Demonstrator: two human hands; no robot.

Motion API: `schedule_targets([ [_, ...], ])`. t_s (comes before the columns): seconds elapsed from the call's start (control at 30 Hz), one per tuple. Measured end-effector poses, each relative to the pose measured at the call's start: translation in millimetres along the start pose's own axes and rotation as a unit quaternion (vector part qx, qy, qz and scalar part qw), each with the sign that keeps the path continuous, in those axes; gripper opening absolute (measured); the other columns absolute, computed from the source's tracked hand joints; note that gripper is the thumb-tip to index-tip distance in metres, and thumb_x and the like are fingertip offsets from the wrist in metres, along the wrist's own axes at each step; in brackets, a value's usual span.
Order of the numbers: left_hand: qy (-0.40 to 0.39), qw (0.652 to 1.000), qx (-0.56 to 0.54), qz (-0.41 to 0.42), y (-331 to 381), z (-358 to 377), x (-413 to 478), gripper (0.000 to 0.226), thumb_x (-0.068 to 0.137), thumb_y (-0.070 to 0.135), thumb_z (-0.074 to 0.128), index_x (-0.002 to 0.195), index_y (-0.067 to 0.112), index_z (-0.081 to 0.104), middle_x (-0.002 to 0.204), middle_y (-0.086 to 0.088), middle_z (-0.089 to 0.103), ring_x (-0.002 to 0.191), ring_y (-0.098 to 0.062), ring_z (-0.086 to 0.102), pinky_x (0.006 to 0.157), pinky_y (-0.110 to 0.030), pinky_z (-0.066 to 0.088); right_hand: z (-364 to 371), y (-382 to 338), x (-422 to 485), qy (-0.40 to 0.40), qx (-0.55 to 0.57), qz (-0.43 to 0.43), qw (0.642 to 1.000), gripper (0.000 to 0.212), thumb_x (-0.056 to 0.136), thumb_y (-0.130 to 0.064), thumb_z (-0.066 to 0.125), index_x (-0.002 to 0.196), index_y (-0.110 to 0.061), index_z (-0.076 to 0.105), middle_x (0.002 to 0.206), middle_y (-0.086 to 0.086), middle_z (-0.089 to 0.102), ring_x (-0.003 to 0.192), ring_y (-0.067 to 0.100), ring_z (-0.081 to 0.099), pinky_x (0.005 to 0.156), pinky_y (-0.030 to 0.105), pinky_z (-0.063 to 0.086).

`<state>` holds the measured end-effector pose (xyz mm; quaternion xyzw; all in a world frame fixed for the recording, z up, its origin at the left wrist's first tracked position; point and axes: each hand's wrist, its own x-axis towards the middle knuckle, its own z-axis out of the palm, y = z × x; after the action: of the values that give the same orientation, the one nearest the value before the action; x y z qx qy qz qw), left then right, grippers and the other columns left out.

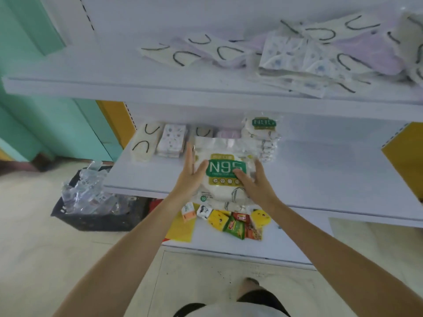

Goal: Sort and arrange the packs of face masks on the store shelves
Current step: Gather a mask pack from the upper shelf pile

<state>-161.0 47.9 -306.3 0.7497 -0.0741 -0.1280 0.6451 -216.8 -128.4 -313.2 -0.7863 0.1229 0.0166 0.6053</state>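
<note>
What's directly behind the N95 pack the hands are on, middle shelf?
A stack of N95 packs sits behind it to the right; a lilac pack and a black-looped pack peek over its top edge. Their lower parts are covered.

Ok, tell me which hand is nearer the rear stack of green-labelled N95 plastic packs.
Right. The right hand sits just in front of the rear stack of green-labelled N95 packs; the left hand lies farther away, leftward.

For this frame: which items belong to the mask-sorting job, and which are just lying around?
Job: N95 pack between left hand and right hand; N95 stack; sorted mask piles; loose masks.
Lying about: snack packets; yellow sheet; crate of plastic wrappers.
</note>
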Motion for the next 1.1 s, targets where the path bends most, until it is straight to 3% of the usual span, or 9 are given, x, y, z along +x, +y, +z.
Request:
schedule_targets([
  [0.1, 0.016, 0.997, 0.057, -0.04, -27, 24, 26, 0.067, 0.095, 0.04, 0.042, 0.15, 0.031, 0.005, 0.154, -0.001, 0.024, 0.141, -0.021, 0.027, 0.113, -0.039, 0.028, -13, 26, 11, -0.063, 0.103, 0.037, 0.992, 0.085, 0.094, -0.014, 0.053, 0.148, -0.031, -0.01, 0.141, -0.004, 0.041, 0.131, 0.01, 0.035, 0.1, 0.02, 0.041],
  [0.2, -0.02, 0.993, 0.09, -0.072, -46, 49, 56, 0.057, 0.1, 0.038, 0.038, 0.15, 0.029, 0.012, 0.155, 0.001, 0.024, 0.141, -0.021, 0.028, 0.114, -0.036, 0.027, -32, 48, 32, -0.068, 0.059, 0.033, 0.995, 0.078, 0.093, -0.013, 0.055, 0.149, -0.031, 0.004, 0.153, -0.009, 0.019, 0.139, 0.007, 0.013, 0.109, 0.027, 0.028],
  [0.33, -0.157, 0.967, 0.138, -0.148, -66, 86, 97, 0.074, 0.092, 0.035, 0.058, 0.15, 0.035, 0.012, 0.155, 0.005, 0.02, 0.139, -0.021, 0.028, 0.099, -0.033, 0.036, -60, 93, 77, -0.006, 0.019, 0.065, 0.998, 0.06, 0.093, -0.014, 0.055, 0.146, -0.023, 0.028, 0.152, -0.001, 0.027, 0.141, 0.016, 0.021, 0.101, 0.027, 0.035],
  [0.43, -0.179, 0.962, 0.16, -0.131, -90, 111, 130, 0.078, 0.086, 0.016, 0.065, 0.149, 0.031, 0.022, 0.149, 0.001, 0.027, 0.126, -0.019, 0.04, 0.086, -0.026, 0.041, -78, 118, 109, 0.02, 0.013, 0.088, 0.996, 0.053, 0.095, -0.016, 0.052, 0.144, -0.023, 0.032, 0.148, -0.001, 0.032, 0.136, 0.013, 0.028, 0.096, 0.024, 0.036],
  [0.6, -0.196, 0.953, 0.211, -0.095, -137, 140, 166, 0.079, 0.083, 0.021, 0.07, 0.147, 0.03, 0.026, 0.147, -0.011, 0.027, 0.134, -0.023, 0.035, 0.105, -0.029, 0.035, -95, 157, 157, -0.002, -0.136, 0.139, 0.981, 0.06, 0.097, -0.03, 0.047, 0.149, -0.029, 0.018, 0.15, 0.011, 0.025, 0.128, 0.027, 0.04, 0.098, 0.032, 0.039],
  [0.7, -0.159, 0.952, 0.251, -0.077, -154, 148, 173, 0.078, 0.082, 0.016, 0.069, 0.146, 0.029, 0.028, 0.137, -0.016, 0.035, 0.127, -0.027, 0.04, 0.106, -0.032, 0.035, -95, 158, 167, -0.046, -0.135, 0.163, 0.976, 0.072, 0.093, -0.026, 0.053, 0.15, -0.028, 0.01, 0.153, 0.007, 0.007, 0.139, 0.029, 0.019, 0.11, 0.039, 0.025],
  [0.8, -0.145, 0.954, 0.257, -0.053, -160, 151, 177, 0.081, 0.078, 0.016, 0.073, 0.146, 0.028, 0.029, 0.137, -0.015, 0.037, 0.127, -0.029, 0.04, 0.105, -0.034, 0.036, -100, 158, 176, -0.058, -0.137, 0.152, 0.977, 0.081, 0.087, -0.014, 0.058, 0.15, -0.024, 0.008, 0.149, 0.007, 0.01, 0.137, 0.029, 0.02, 0.106, 0.037, 0.027],
  [0.93, -0.149, 0.927, 0.339, -0.067, -150, 157, 171, 0.074, 0.085, 0.047, 0.061, 0.146, 0.041, 0.02, 0.145, -0.007, 0.033, 0.13, -0.026, 0.038, 0.105, -0.039, 0.035, -103, 156, 180, -0.036, -0.145, 0.146, 0.978, 0.083, 0.084, -0.01, 0.06, 0.15, -0.022, 0.011, 0.149, 0.009, 0.013, 0.136, 0.029, 0.023, 0.103, 0.034, 0.03],
  [1.1, 0.041, 0.864, 0.498, 0.062, -124, 132, 173, 0.043, 0.1, 0.04, 0.032, 0.142, 0.031, 0.034, 0.128, -0.013, 0.042, 0.112, -0.032, 0.048, 0.089, -0.039, 0.04, -108, 162, 171, -0.015, -0.202, 0.14, 0.969, 0.078, 0.087, -0.021, 0.06, 0.149, -0.03, 0.013, 0.155, 0.006, -0.001, 0.142, 0.03, 0.012, 0.109, 0.039, 0.026],
])
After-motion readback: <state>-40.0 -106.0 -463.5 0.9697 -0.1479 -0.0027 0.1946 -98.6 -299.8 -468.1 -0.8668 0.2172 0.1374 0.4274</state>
